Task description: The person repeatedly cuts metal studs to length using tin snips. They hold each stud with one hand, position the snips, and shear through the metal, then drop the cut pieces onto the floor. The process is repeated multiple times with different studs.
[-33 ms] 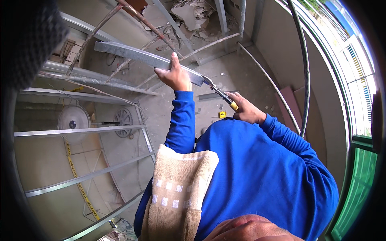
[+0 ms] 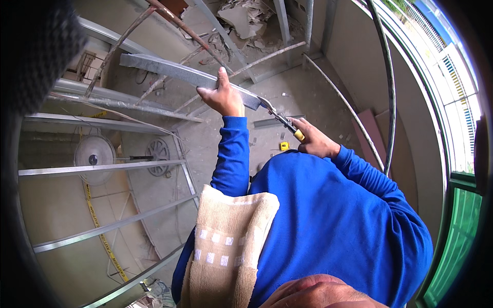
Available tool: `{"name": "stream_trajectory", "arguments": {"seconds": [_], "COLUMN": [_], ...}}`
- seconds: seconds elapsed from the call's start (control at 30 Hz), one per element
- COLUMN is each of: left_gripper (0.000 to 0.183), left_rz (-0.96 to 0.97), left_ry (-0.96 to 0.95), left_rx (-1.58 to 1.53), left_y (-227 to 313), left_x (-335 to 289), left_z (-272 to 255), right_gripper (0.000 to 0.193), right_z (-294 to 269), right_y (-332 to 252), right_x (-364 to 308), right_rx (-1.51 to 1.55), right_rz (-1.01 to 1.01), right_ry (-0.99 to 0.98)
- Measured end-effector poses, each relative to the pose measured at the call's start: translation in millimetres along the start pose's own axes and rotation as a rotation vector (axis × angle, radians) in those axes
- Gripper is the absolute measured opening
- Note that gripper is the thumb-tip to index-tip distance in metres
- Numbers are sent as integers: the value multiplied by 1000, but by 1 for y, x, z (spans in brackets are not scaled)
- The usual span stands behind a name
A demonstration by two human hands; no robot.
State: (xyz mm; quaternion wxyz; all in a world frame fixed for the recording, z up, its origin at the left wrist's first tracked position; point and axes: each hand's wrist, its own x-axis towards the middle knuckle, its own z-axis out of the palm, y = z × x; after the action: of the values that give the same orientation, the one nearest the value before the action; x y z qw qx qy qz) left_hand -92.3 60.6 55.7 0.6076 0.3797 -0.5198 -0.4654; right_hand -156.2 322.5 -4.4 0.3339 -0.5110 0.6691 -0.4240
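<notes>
Posture of the two hands along a long grey metal channel (image 2: 174, 70), which is held obliquely in front of the body above a grey concrete floor (image 2: 308, 105). The left arm, in a blue long sleeve (image 2: 232, 159), reaches forward, its forearm nearly straight up the view. The left hand (image 2: 224, 96) is curled on the channel nearer its right end; one digit points away from the body, another toward the left, and the fingers underneath are hidden. The right arm is bent, its forearm entering from the right. The right hand (image 2: 317, 139) is closed around the handle of dark metal snips with a yellow grip end (image 2: 299, 135); not every finger shows. The snips' head meets the channel's right end, but how far its jaws are apart cannot be told. Below, on the floor, lie a short grey metal piece (image 2: 264, 123) and a yellow tape measure (image 2: 284, 146).
</notes>
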Motion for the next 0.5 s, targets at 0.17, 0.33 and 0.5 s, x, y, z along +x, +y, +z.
{"name": "stream_trajectory", "arguments": {"seconds": [0.17,0.33,0.5], "left_gripper": [51,49,39], "left_rz": [2,25,74], "left_ry": [-38,-93,-69], "left_rx": [46,115,77], "left_y": [2,6,8], "left_x": [-1,-4,-8], "left_z": [-1,-4,-2], "right_gripper": [83,82,82], "right_z": [0,4,6], "right_y": [0,-1,-3], "right_x": [1,-2,-4], "right_rx": [4,5,64], "right_rz": [3,-21,4], "right_ry": [-2,17,-6]}}
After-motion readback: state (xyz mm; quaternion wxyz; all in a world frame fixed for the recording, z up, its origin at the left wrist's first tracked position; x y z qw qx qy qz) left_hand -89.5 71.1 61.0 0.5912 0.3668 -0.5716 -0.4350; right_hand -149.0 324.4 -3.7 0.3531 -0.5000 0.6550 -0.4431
